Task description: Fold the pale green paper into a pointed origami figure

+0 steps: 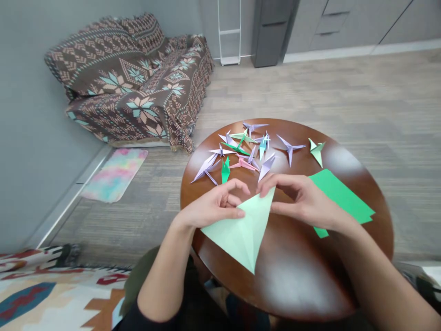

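Viewing remotely, I locate the pale-green triangular paper sheet [237, 236] above the glossy brown round wooden table's [303, 280] near-left edge; left hand [215, 207] pinches its upper edge, right hand [305, 197] its upper-right corner. Uneven pulling could, I judge, skew the crease.

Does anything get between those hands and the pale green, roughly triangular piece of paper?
Nothing visible does: the left hand and right hand both touch the pale green, roughly triangular piece of paper directly. The small, multicoloured folded-paper birds lie on the round, glossy brown table beyond them, not between.
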Action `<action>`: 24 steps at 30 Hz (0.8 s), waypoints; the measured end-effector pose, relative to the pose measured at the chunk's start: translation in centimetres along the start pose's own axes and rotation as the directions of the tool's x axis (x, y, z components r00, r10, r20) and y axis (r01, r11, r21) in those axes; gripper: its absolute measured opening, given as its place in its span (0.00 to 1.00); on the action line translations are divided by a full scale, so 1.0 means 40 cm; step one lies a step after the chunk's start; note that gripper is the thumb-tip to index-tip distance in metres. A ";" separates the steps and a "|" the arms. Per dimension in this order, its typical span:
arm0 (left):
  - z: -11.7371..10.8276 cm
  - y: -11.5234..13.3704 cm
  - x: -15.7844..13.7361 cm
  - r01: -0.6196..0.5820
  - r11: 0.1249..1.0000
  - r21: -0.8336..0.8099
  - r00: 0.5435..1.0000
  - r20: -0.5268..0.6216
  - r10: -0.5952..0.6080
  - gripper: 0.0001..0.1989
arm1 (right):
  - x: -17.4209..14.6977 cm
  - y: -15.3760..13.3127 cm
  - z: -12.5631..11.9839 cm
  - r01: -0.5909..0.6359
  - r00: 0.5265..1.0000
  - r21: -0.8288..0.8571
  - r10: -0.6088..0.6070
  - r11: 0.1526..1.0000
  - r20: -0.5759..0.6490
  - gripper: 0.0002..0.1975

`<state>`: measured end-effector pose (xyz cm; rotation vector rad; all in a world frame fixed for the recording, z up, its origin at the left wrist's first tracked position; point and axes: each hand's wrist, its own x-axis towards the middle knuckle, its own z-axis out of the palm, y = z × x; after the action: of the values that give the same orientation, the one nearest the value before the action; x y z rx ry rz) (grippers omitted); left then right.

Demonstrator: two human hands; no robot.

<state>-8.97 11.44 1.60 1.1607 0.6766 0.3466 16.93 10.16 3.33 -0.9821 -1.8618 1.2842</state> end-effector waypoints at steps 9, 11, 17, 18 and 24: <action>0.016 0.041 -0.014 -0.115 0.867 0.484 0.978 -0.100 0.186 0.12 | -0.002 -0.003 0.008 0.047 0.999 -0.233 -0.050 0.971 -0.007 0.05; 0.030 0.053 -0.017 -0.085 0.839 0.537 0.974 -0.133 0.184 0.18 | -0.002 0.000 0.013 0.053 0.996 -0.275 -0.072 0.960 -0.058 0.05; 0.077 0.066 -0.007 0.061 0.706 0.706 0.932 -0.293 0.212 0.25 | 0.006 0.006 0.038 0.060 0.985 -0.279 -0.102 0.958 -0.138 0.03; 0.079 0.064 -0.005 0.060 0.695 0.716 0.924 -0.304 0.233 0.22 | 0.008 0.006 0.041 0.060 0.985 -0.283 -0.103 0.957 -0.139 0.03; 0.066 0.054 0.000 -0.107 0.664 0.740 0.893 -0.221 0.391 0.05 | 0.008 0.016 0.045 0.115 0.983 -0.178 -0.139 0.977 -0.124 0.04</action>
<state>-7.04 10.34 4.20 1.9933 1.0294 0.5765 15.38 9.80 2.23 -0.9941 -1.9184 0.9720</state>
